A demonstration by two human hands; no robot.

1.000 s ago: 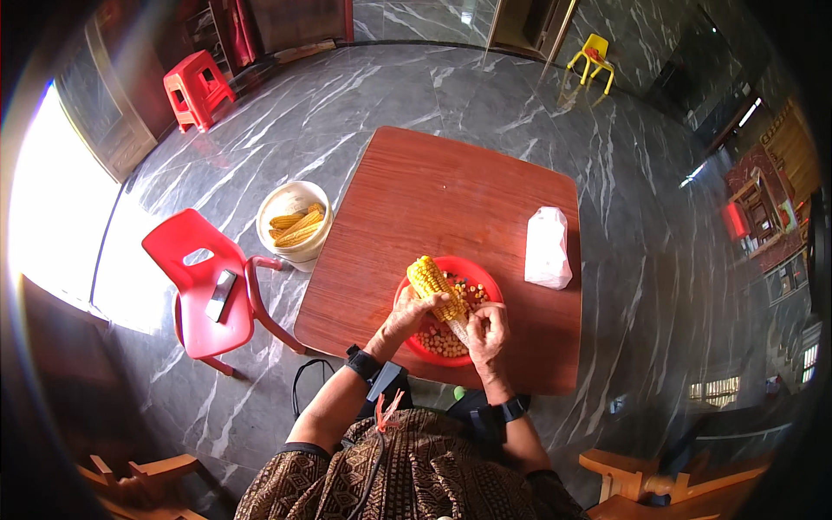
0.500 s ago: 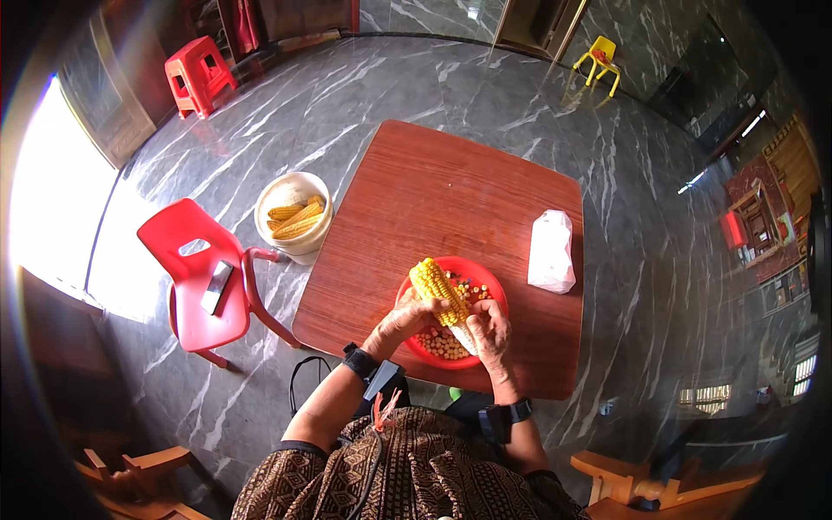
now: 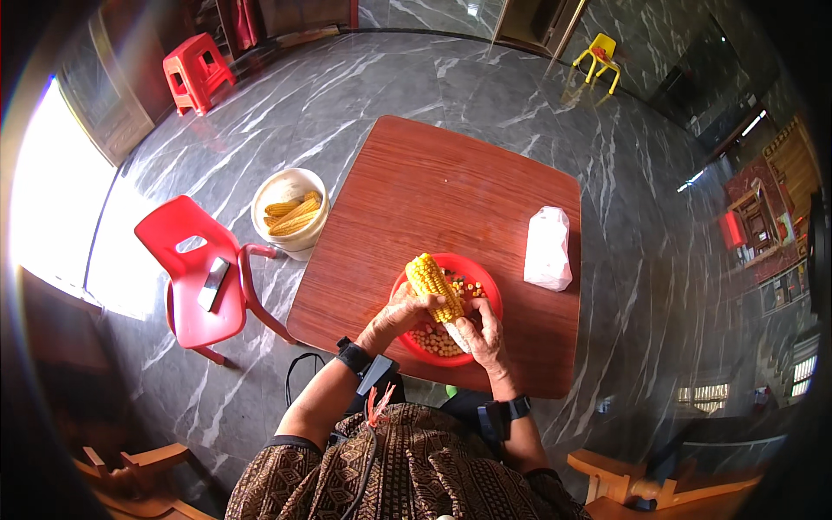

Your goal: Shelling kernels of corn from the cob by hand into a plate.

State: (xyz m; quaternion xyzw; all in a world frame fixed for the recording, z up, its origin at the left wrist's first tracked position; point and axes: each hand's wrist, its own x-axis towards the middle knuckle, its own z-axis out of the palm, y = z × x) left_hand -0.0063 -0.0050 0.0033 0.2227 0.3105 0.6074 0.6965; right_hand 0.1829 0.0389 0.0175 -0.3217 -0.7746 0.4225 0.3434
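An ear of corn (image 3: 434, 287) is held tilted above a red plastic basin (image 3: 489, 284), its upper part thick with yellow kernels and its lower end stripped to pale cob. My left hand (image 3: 401, 315) is closed around the ear's kernel-covered middle, thumb across the front. At the bare lower end, my right hand (image 3: 483, 334) grips the cob with bent fingers, its thumb near the edge of the kernels. Loose kernels (image 3: 436, 341) cover much of the basin's bottom. The hands and the ear hide part of the basin.
The basin stands at the near edge of a brown wooden table (image 3: 433, 182). A white packet (image 3: 548, 249) lies at its right side. Left of the table are a white bucket (image 3: 299, 246) with several corn ears (image 3: 293, 217) and a red chair (image 3: 184, 299) bearing a phone (image 3: 213, 283).
Both hands still hold the corn over the basin. My right hand's fingers have shifted slightly along the cob near the kernels' edge. The whole view has drifted a little.
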